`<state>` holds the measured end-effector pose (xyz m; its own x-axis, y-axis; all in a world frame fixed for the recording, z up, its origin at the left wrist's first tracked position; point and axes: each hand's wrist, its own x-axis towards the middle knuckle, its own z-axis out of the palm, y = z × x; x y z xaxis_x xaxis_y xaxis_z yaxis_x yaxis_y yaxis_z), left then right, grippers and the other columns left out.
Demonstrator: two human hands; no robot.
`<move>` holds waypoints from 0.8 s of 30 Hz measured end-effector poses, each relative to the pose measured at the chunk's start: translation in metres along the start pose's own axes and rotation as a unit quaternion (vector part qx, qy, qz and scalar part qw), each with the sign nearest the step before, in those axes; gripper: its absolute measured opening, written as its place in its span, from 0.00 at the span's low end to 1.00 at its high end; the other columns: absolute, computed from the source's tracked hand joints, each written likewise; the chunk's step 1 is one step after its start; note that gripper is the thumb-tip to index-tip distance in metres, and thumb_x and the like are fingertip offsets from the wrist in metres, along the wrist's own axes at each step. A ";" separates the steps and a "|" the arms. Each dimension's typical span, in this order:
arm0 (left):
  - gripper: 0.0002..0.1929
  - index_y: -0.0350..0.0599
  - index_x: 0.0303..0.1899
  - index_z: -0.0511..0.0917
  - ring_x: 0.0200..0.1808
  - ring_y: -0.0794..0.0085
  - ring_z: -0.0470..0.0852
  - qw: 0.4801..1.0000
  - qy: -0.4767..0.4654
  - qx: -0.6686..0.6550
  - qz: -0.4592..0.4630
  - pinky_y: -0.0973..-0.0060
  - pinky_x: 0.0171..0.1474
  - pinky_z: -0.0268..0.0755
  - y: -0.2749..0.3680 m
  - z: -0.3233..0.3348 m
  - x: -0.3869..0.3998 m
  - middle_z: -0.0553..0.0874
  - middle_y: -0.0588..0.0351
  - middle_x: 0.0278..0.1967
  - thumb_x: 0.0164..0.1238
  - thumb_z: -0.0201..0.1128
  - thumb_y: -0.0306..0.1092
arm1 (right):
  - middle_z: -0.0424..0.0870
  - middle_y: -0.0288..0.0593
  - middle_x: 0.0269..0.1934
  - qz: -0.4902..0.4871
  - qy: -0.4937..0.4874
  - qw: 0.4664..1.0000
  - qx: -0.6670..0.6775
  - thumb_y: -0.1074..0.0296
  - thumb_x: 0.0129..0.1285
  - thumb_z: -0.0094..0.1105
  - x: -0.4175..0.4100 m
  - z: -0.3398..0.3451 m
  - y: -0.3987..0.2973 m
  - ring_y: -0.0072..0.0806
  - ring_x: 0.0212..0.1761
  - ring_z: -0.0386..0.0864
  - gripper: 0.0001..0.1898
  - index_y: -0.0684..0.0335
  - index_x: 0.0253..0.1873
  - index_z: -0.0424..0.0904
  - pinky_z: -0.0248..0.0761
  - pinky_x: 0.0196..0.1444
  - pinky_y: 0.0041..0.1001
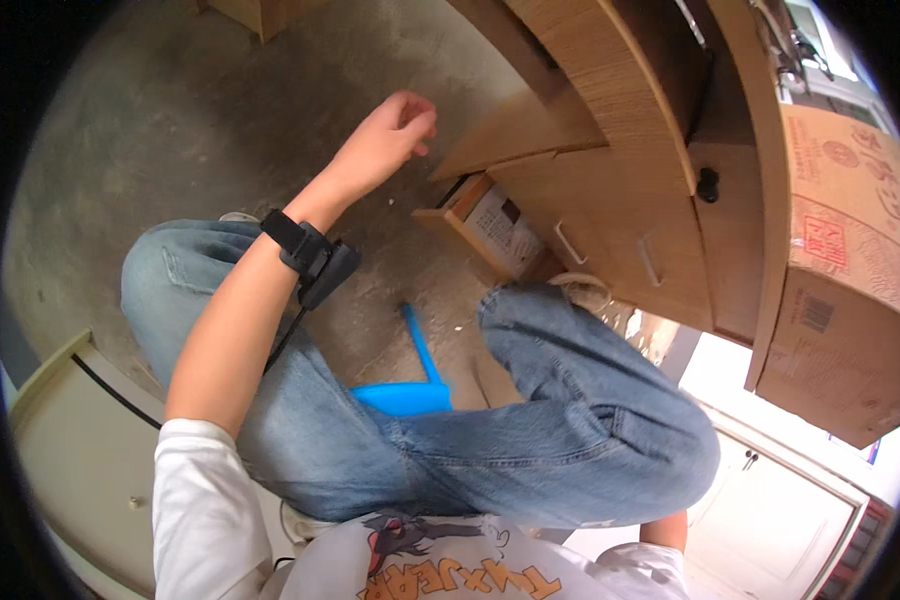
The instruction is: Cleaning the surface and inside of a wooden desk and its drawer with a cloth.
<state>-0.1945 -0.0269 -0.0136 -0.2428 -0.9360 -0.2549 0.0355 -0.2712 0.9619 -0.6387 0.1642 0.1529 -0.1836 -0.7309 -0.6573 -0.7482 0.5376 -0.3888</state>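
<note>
My left hand is held out over the concrete floor, its fingers loosely curled with nothing seen in them. A black strapped device with a cable is on that wrist. To the right of the hand, a low drawer or box juts from a wooden desk and holds a carton bearing writing. My right hand is out of view; only part of that arm shows at the lower right, beyond my jeans-clad leg. Under me, between my legs, shows a blue plastic stool with one leg reaching the floor.
A large cardboard box stands on the desk at the right. White cabinet doors are at the lower right, and a pale cabinet is close at the left. A round basket or bin sits beyond my right knee. Another wooden piece stands at the top.
</note>
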 end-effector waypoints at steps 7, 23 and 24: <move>0.26 0.29 0.58 0.58 0.60 0.45 0.63 0.790 0.400 0.117 0.449 0.59 0.65 0.54 0.104 0.018 0.000 0.64 0.35 0.54 0.68 0.56 0.39 | 0.77 0.30 0.34 -0.109 0.007 0.993 -0.050 0.65 0.69 0.55 -0.002 -0.013 -0.122 0.15 0.36 0.71 0.10 0.66 0.44 0.76 0.66 0.38 0.18; 0.33 0.28 0.69 0.50 0.71 0.42 0.51 0.683 0.613 0.134 0.374 0.58 0.72 0.43 0.150 0.042 0.100 0.53 0.32 0.70 0.77 0.39 0.50 | 0.82 0.45 0.35 -0.196 -0.190 0.954 -0.128 0.61 0.69 0.53 0.048 0.014 -0.117 0.33 0.36 0.80 0.11 0.63 0.45 0.77 0.71 0.39 0.29; 0.34 0.29 0.70 0.48 0.72 0.42 0.49 0.707 0.592 0.138 0.361 0.57 0.72 0.43 0.151 0.044 0.098 0.51 0.33 0.71 0.77 0.38 0.51 | 0.82 0.45 0.34 -0.216 -0.180 0.953 -0.110 0.60 0.69 0.53 0.047 0.016 -0.112 0.33 0.35 0.79 0.12 0.63 0.45 0.77 0.71 0.38 0.29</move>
<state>-0.2558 -0.1492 0.1113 0.7293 -0.3848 0.5657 -0.4947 0.2745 0.8245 -0.5539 0.0760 0.1552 0.3732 -0.6513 -0.6607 -0.8270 0.0892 -0.5550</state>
